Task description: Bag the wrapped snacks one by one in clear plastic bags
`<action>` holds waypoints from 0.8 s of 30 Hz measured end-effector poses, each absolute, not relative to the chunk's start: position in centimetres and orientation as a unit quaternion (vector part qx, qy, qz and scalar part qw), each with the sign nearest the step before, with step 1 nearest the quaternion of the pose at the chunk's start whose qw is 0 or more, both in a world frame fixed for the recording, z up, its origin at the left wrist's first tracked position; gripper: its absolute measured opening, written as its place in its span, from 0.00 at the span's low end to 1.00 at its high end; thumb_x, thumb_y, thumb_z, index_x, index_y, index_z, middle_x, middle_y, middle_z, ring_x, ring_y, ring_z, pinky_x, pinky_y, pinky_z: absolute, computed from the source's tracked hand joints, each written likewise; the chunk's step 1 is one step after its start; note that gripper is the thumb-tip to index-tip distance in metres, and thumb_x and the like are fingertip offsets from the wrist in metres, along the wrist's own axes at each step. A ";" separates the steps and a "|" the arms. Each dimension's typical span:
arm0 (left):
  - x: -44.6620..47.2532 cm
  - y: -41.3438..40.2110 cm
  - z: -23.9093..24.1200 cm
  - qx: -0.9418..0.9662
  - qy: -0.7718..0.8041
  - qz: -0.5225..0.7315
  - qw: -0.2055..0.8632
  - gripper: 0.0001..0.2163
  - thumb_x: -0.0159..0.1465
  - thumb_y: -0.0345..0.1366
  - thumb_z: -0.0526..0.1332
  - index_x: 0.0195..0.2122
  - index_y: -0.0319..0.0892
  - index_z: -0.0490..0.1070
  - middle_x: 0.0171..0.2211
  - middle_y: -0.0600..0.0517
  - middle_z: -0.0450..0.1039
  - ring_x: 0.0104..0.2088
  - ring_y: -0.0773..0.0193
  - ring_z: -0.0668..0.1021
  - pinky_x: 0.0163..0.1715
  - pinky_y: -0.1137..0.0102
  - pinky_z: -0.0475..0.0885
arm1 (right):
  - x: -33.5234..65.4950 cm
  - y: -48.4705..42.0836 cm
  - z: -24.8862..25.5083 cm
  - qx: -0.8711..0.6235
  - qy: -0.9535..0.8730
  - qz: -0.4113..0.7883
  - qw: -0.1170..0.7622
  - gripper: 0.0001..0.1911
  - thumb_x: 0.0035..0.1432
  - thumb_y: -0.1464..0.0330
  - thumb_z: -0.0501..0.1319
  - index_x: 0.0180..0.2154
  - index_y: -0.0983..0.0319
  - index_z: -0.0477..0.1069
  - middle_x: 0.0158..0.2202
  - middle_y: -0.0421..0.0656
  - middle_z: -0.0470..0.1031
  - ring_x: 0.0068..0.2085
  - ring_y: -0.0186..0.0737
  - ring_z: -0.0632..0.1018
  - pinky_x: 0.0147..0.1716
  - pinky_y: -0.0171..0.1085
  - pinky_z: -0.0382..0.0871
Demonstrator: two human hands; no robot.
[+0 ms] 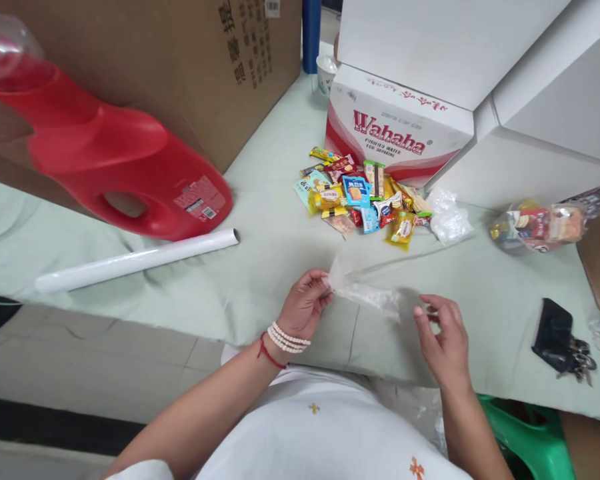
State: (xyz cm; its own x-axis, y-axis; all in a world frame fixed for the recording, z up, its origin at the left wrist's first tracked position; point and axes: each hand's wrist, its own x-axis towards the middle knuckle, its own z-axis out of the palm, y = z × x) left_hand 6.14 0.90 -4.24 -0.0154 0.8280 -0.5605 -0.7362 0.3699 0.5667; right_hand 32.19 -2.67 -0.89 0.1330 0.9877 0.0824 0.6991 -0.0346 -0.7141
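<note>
My left hand [307,301], with beads and a red cord at the wrist, pinches a clear plastic bag [370,297] by its left end. The bag stretches out to the right over the table. Apart from the bag's far end, my right hand [444,337] hovers with loosely bent fingers, a small gap between thumb and fingers, and nothing visible in them. Beyond both hands lies a heap of wrapped snacks [363,193] in many colours. Crumpled clear bags [450,217] lie at the heap's right side.
A white roll [140,260] and a red jug [130,147] lie at left by a cardboard box [170,60]. Behind the snacks stands a Wahaha carton [395,127]. At right are a filled snack bag [537,227] and a black case with keys [557,337].
</note>
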 end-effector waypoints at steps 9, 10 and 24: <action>7.8 0.7 -3.8 0.173 0.404 0.524 0.730 0.15 0.48 0.41 0.79 0.30 0.40 0.78 0.34 0.54 0.78 0.33 0.71 0.76 0.34 0.74 0.74 | 27.2 1.4 -1.4 -0.488 -0.712 0.385 0.325 0.10 0.66 0.59 0.62 0.39 0.56 0.80 0.42 0.45 0.78 0.44 0.44 0.76 0.46 0.43 0.71; 7.6 0.9 -3.8 0.163 0.406 0.525 0.730 0.16 0.47 0.40 0.79 0.30 0.40 0.78 0.36 0.53 0.78 0.34 0.70 0.77 0.35 0.74 0.75 | 27.4 1.4 -1.4 -0.501 -0.672 0.431 0.334 0.10 0.65 0.58 0.63 0.37 0.56 0.79 0.38 0.43 0.77 0.40 0.42 0.76 0.42 0.41 0.70; 8.6 -0.3 -3.6 0.125 0.468 0.432 0.760 0.25 0.55 0.59 0.70 0.38 0.42 0.70 0.42 0.45 0.78 0.43 0.55 0.81 0.36 0.64 0.78 | 26.0 -0.9 -1.3 -0.629 -0.428 0.487 0.429 0.18 0.61 0.51 0.65 0.35 0.59 0.74 0.24 0.35 0.67 0.22 0.31 0.63 0.21 0.33 0.56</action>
